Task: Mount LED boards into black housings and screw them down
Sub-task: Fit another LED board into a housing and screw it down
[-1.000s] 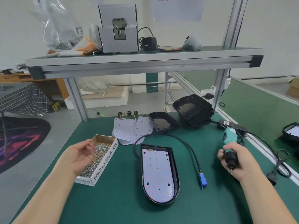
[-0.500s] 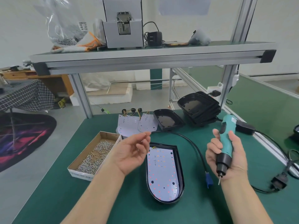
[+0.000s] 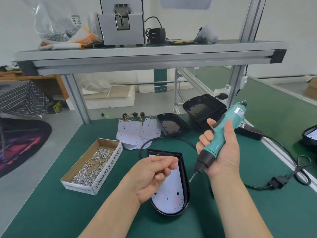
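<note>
Two hands hover over the green desk (image 3: 68,212). The left hand (image 3: 151,176) pinches a small screw (image 3: 172,158) above the black housing (image 3: 186,194), covering part of the LED board (image 3: 171,196) seated inside it. The right hand (image 3: 221,152) grips a teal electric screwdriver (image 3: 223,134) just beside. To the left a cardboard box (image 3: 109,162) holds screws (image 3: 89,169). Behind lie loose boards (image 3: 135,133), empty housings (image 3: 171,124) and a black cable (image 3: 171,138). An aluminium shelf (image 3: 137,55) spans the back.

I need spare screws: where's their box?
In the head view, the screw box sits leftward on the green table, just left of the left hand and black housing.
</note>
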